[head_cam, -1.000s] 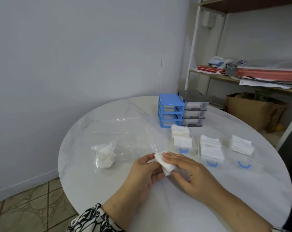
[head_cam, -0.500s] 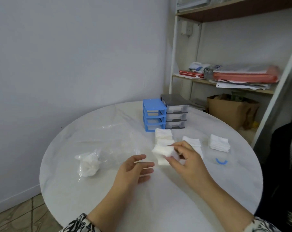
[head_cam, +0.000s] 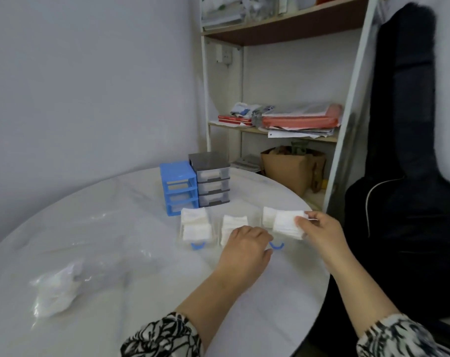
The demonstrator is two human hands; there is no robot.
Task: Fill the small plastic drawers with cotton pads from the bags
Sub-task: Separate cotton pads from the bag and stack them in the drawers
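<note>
Soft, even, rather dim daylight with a cool cast; shadows are faint. The glossy surface (head_cam: 115, 253) shows pale glare at left. Slight motion blur softens everything, and wide-angle distortion bends the shelf frame (head_cam: 347, 112) at upper right.

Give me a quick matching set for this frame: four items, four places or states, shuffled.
Items:
1. blue drawer frame
2. grey drawer unit
3. crumpled plastic bag
4. cotton pad stack

Places or states:
A. pinched by the right hand
B. lying at the table's near left
C. slots empty, drawers pulled out
D. drawers all in place

Pairs: 1-C, 2-D, 3-B, 4-A
</note>
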